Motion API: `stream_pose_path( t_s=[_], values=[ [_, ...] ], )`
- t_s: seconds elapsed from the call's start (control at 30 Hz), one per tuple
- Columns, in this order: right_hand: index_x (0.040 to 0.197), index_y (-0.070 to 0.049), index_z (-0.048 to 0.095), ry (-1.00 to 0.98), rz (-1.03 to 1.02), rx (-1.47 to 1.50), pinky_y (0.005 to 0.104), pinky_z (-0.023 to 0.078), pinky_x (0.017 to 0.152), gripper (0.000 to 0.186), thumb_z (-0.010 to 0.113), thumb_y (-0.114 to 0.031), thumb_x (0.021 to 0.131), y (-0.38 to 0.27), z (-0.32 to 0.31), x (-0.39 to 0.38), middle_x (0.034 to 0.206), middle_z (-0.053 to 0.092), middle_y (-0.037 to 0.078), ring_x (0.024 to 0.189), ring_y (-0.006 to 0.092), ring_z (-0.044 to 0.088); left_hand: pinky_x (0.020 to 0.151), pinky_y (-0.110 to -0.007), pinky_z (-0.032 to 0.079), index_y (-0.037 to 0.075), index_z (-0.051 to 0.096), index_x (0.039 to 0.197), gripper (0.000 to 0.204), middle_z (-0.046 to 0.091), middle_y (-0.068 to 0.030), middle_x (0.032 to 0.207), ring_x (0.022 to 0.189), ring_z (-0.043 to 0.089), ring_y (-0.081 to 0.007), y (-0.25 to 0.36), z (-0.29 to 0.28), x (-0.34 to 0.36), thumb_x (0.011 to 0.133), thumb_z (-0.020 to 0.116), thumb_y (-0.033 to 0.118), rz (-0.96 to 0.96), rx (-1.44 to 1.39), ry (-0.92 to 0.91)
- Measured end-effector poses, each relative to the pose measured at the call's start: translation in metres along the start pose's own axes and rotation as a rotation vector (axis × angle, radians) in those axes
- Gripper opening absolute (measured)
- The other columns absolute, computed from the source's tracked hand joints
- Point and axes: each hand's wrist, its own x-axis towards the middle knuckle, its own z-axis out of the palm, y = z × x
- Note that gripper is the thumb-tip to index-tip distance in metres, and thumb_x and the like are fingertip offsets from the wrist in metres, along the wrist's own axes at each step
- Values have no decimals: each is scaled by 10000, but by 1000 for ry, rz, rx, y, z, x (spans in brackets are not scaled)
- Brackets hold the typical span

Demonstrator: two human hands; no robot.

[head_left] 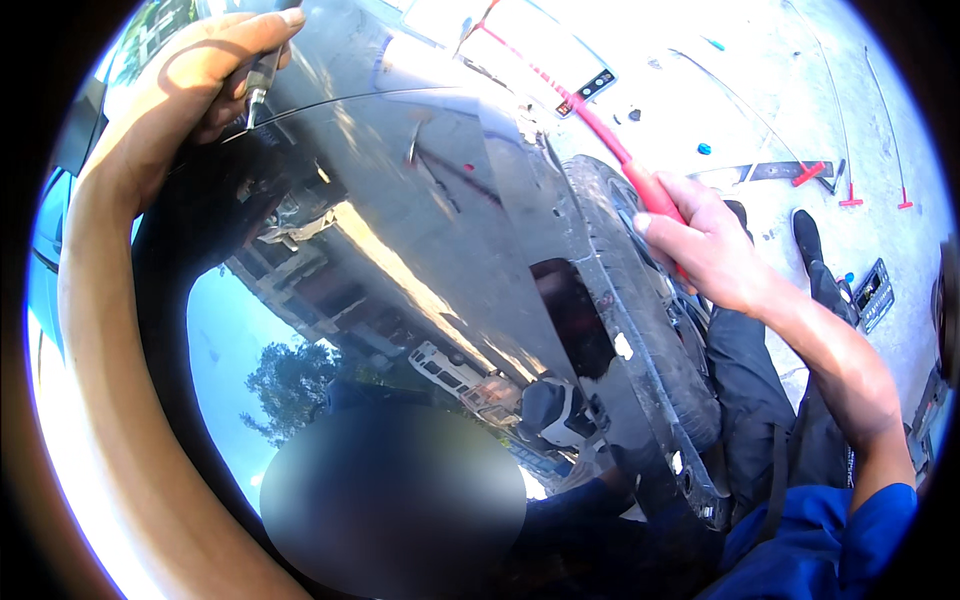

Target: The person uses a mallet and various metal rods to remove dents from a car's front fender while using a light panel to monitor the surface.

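Note:
A glossy dark car panel (pixel 400 130) fills the middle and mirrors sky, a tree, vehicles and buildings. At the far left my left hand (pixel 225 70) is closed round a short, punch-like tool (pixel 261 78) with a dark body and a pale tip. That tip meets the panel, or nearly so, beside a thin body seam. My right hand (pixel 705 240) grips the red handle of a slim hammer (pixel 605 135) above the wheel arch. Its narrow shaft runs toward the top, where glare washes out the small head.
Below the hammer sits the car's tyre (pixel 650 310), beside a scuffed, chipped arch edge (pixel 625 345). Long rods with red T-handles (pixel 851 201) lie on the bright ground. A small blue cap (pixel 704 149) and a dark flat case (pixel 874 295) are near my feet.

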Motion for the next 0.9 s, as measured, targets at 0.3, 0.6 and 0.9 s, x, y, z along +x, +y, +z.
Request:
stream_pose_path(
  t_s=[0.3,0.6,0.9],
  values=[
    [1117,-35,572,99,-24,108,229,361,432,237,595,-229,983,11,-6,-1,656,512,-36,492,46,462,629,-283,429,31,707,834,379,641,-45,700,617,576,-115,52,6,-4,1006,559,334,-137,-258,-7],
    [1023,-28,563,63,-4,124,263,405,567,200,619,-214,974,3,-5,0,720,498,-28,635,57,480,548,-218,274,148,664,936,438,401,72,646,545,352,-27,-14,-5,5,949,597,581,43,-58,-6],
    [1082,-14,552,46,0,203,259,399,553,226,613,-189,954,0,-4,-2,746,482,-30,630,57,471,530,-197,299,131,643,860,405,410,86,650,544,395,-21,5,-4,-5,931,646,529,-3,-134,-4]
  ],
)
